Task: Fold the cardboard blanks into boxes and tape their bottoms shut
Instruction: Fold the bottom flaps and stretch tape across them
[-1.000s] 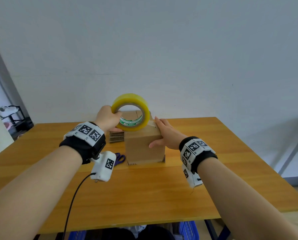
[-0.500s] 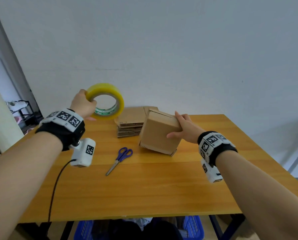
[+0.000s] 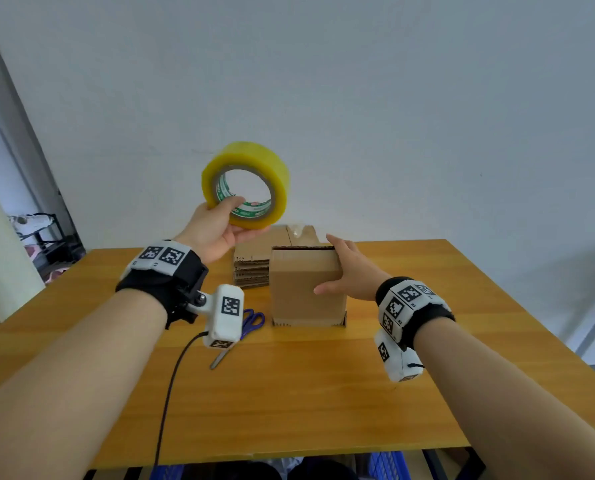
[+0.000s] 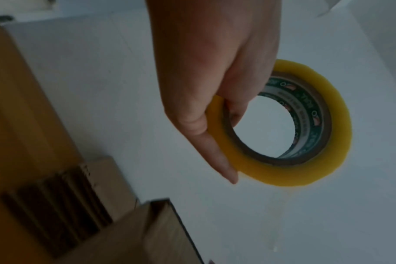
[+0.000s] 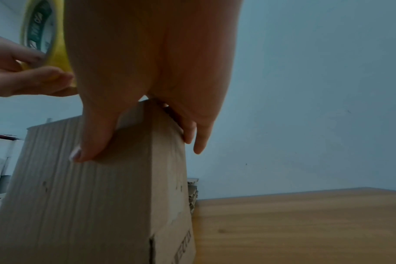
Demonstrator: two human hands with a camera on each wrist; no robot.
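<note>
A brown cardboard box [image 3: 303,292] stands upright on the wooden table [image 3: 323,393]. My right hand [image 3: 337,268] grips its upper right corner, thumb on the near face [image 5: 90,205] and fingers down the right side. My left hand [image 3: 235,216] holds a yellow tape roll [image 3: 251,157] in the air, above and left of the box. The thumb sits inside the roll's core and the fingers lie on the outside [image 4: 283,176]. A thin loose strand of tape [image 4: 280,214] hangs from the roll.
A stack of flat cardboard blanks [image 3: 252,268] lies just behind and left of the box. Purple-handled scissors [image 3: 252,320] lie on the table left of the box, partly behind my left wrist camera. A blue crate [image 3: 389,465] shows under the table's near edge.
The box was tilted in my right hand; it now stands upright on the table. My left hand has carried the tape roll from the far left up and right, towards the box.
</note>
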